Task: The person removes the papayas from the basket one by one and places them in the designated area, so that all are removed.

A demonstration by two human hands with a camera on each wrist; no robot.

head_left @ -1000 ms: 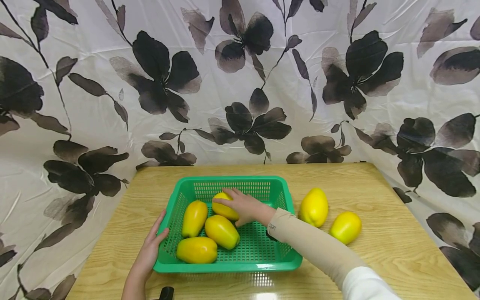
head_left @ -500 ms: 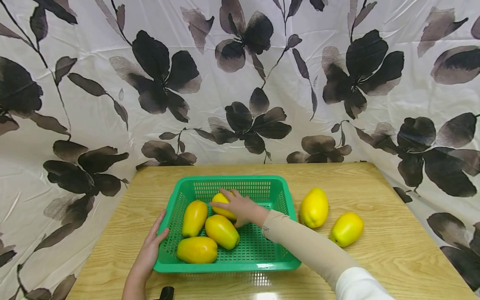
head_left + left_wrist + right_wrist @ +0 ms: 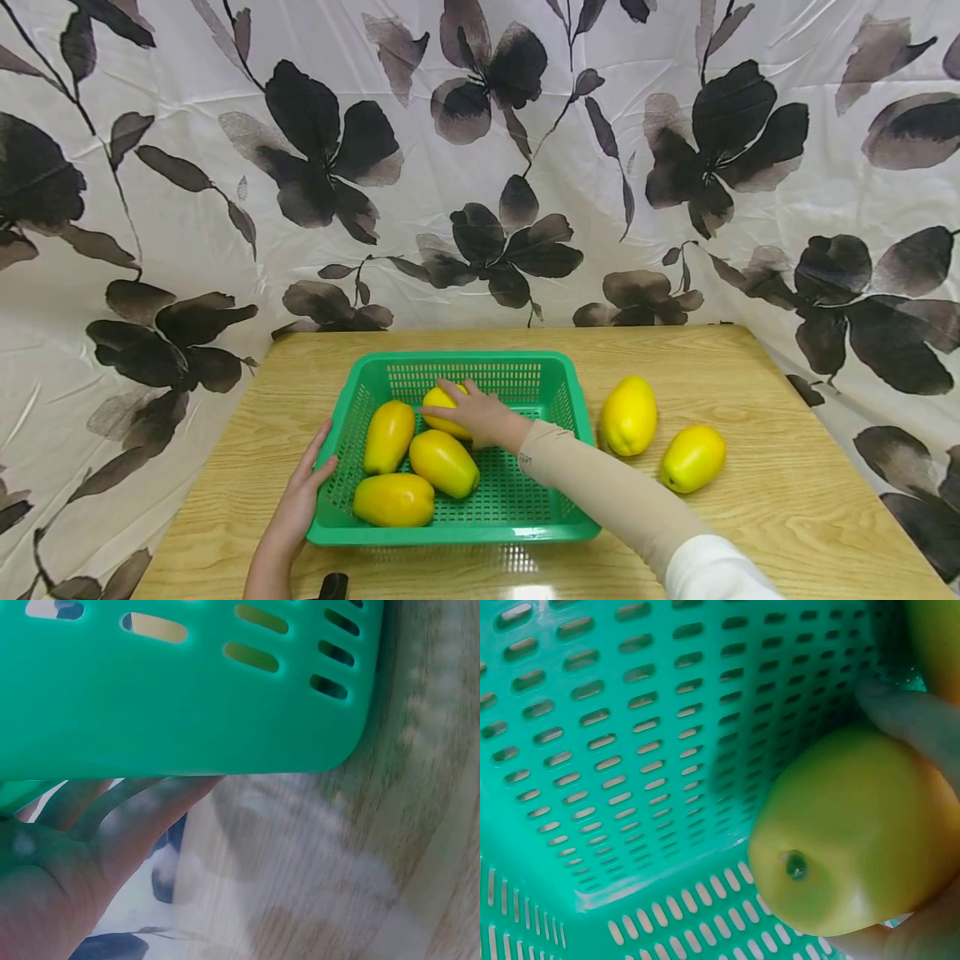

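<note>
A green plastic basket (image 3: 517, 533) with slotted walls holds several yellow papayas. My right hand (image 3: 483, 417) reaches into it from the right and grips the rearmost papaya (image 3: 442, 411), thumb and fingers on opposite sides. In the right wrist view this papaya (image 3: 847, 832) shows a greenish end with a small dark spot. Close by lie a middle papaya (image 3: 444, 463), a left papaya (image 3: 390, 437) and a front papaya (image 3: 394, 500). My left hand (image 3: 296, 500) touches the basket's left side, its fingers straight along the outside; the left wrist view shows this hand (image 3: 97, 847) against the green wall.
Right of the basket, two more papayas lie on the wooden table (image 3: 787, 517): a larger papaya (image 3: 628, 415) and a nearer papaya (image 3: 693, 458). A flower-patterned cloth (image 3: 480, 125) hangs behind the table. A small black object (image 3: 333, 586) shows at the bottom edge.
My right hand and the papaya in its grip have shifted slightly left inside the basket. The left hand and the other papayas in the basket stay in place.
</note>
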